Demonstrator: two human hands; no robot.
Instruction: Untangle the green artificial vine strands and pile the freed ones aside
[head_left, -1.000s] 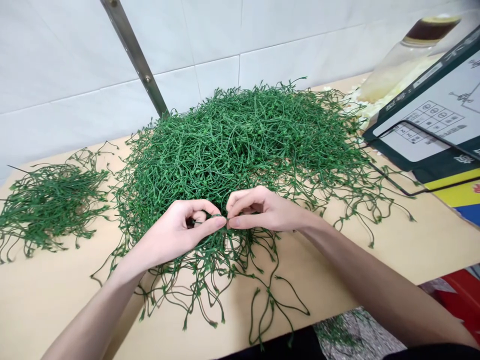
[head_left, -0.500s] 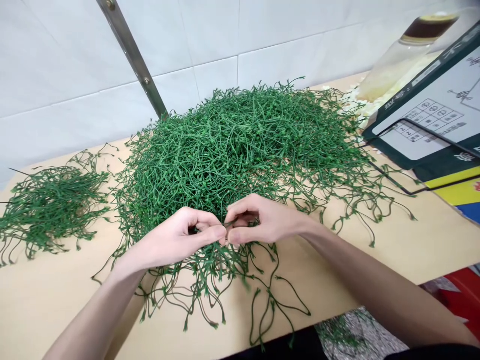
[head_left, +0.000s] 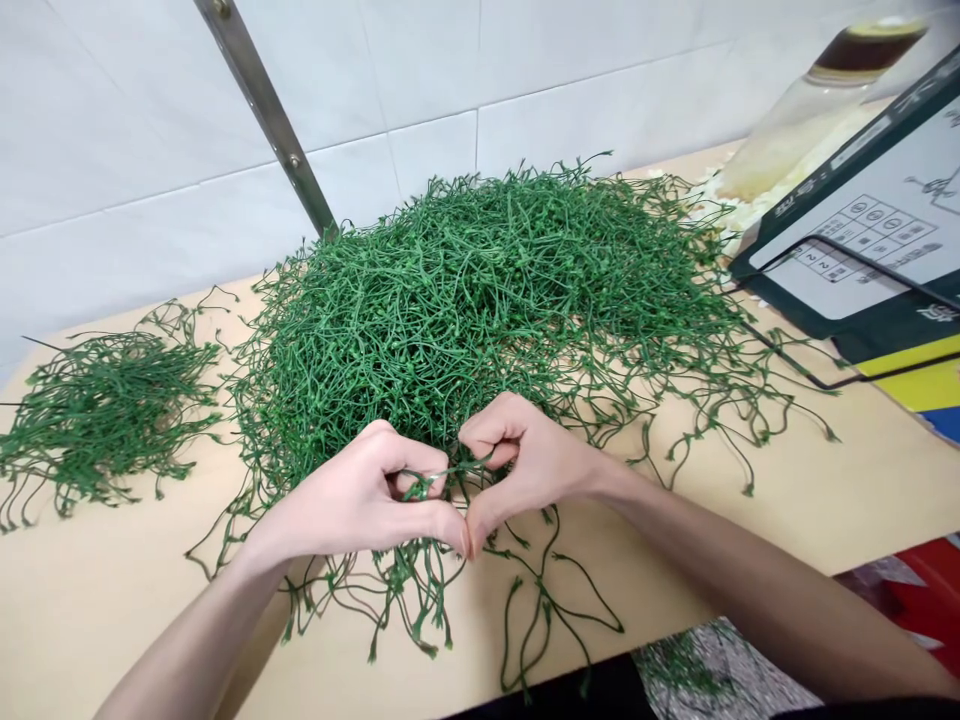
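A large heap of thin green plastic stems (head_left: 465, 300) with small forked ends spreads over the table. At its front edge are my two hands, with the thumb tips touching. My left hand (head_left: 367, 495) has its fingers curled around a green stem (head_left: 474, 464). That stem runs across to the curled fingers of my right hand (head_left: 536, 455), which also appears to grip it. Part of the stem is hidden inside the fingers. Loose branching stems (head_left: 545, 605) lie on the table below my hands.
A smaller pile of green stems (head_left: 105, 410) lies at the left. To the right stand a dark green and white printed box (head_left: 870, 230), a black wire frame (head_left: 885, 270) and a clear bottle with a brown band (head_left: 810, 110). A metal strip (head_left: 277, 130) leans along the tiled wall.
My thumbs have swung down and away from the fingers, leaving a gap where the stem shows between the hands. The hands themselves have barely shifted.
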